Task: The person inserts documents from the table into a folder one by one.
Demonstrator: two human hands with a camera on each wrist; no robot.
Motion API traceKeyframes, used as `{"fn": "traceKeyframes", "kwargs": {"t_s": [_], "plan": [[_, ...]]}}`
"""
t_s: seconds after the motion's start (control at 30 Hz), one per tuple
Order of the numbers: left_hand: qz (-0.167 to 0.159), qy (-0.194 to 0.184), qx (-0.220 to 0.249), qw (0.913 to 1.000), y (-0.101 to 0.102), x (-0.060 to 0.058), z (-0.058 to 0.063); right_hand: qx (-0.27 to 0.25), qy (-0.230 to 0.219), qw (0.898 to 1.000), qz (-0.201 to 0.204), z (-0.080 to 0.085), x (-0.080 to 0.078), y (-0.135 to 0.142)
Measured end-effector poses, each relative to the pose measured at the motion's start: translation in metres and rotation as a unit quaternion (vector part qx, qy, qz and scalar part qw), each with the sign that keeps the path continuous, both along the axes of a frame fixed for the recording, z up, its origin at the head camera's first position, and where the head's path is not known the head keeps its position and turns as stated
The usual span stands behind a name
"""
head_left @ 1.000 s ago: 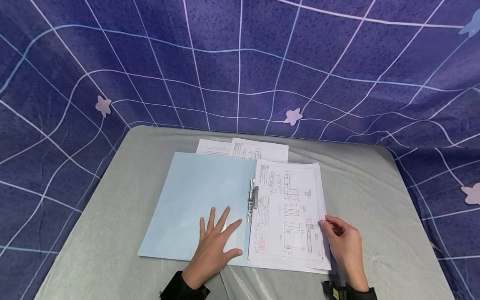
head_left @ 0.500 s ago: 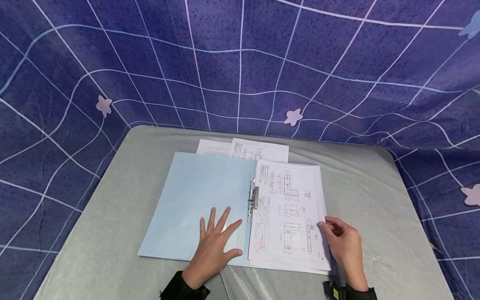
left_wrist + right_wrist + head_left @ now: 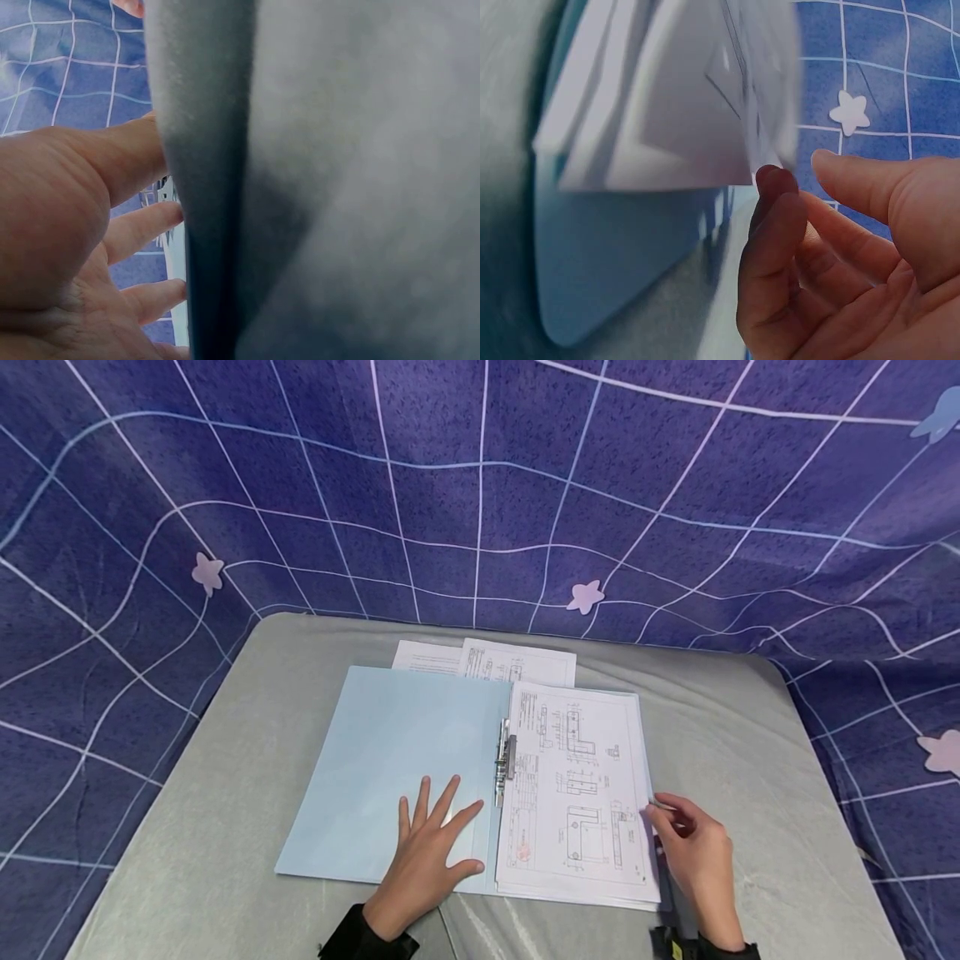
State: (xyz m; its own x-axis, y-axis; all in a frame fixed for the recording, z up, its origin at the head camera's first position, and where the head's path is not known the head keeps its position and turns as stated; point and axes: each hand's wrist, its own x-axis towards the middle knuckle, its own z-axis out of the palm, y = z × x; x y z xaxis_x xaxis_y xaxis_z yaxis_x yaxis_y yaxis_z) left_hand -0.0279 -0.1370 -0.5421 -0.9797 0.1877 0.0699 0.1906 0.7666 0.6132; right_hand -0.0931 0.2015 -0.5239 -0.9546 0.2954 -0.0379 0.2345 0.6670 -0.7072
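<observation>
A light blue ring binder (image 3: 405,735) lies opened flat, its metal clip mechanism (image 3: 502,760) near the spine. On its right side sits a stack of white sheets, the top one a technical drawing (image 3: 577,777) with a faint red stamp. My left hand (image 3: 423,860) rests with spread fingers on the inside of the left cover. At the right edge of the sheets is my right hand (image 3: 693,843), its fingers loosely bent. In the right wrist view, the fingertips (image 3: 776,180) are at the paper edge and the thumb (image 3: 855,180) stands apart from it.
Two more printed sheets (image 3: 517,662) stick out behind the binder's top edge. A grey cloth (image 3: 202,802) covers the table. Behind and beside it hangs a blue-purple curtain (image 3: 442,502) with a line grid and stars.
My right hand has shifted slightly right, its thumb coming off the top sheet to the sheet's edge. The sheet's upper right corner lies a little lower. My left hand has stayed put.
</observation>
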Motion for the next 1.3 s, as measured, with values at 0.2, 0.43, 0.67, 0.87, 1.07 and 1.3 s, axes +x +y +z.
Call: {"fn": "traceKeyframes", "kwargs": {"t_s": [0.2,0.43,0.67,0.87,1.07,1.3], "plan": [[0.000,-0.001,-0.006,1.0000,-0.001,0.000,-0.001,0.014,0.016,1.000,0.002,0.002,0.001,0.001],[0.000,-0.001,-0.006,1.0000,-0.001,0.000,-0.001,0.034,0.049,0.998,0.030,0.004,0.004,0.001],[-0.001,0.001,-0.006,1.0000,0.000,0.000,0.000,0.057,0.132,0.982,0.126,0.003,0.010,-0.003],[-0.001,0.004,-0.007,1.0000,0.000,-0.001,0.001,0.091,0.170,0.950,0.246,-0.002,0.022,-0.019],[-0.001,0.003,-0.009,1.0000,0.000,0.000,-0.001,0.129,0.146,0.937,0.289,-0.011,0.030,-0.029],[-0.002,0.000,-0.008,1.0000,0.001,0.000,-0.001,0.152,0.118,0.936,0.294,-0.013,0.032,-0.031]]}}
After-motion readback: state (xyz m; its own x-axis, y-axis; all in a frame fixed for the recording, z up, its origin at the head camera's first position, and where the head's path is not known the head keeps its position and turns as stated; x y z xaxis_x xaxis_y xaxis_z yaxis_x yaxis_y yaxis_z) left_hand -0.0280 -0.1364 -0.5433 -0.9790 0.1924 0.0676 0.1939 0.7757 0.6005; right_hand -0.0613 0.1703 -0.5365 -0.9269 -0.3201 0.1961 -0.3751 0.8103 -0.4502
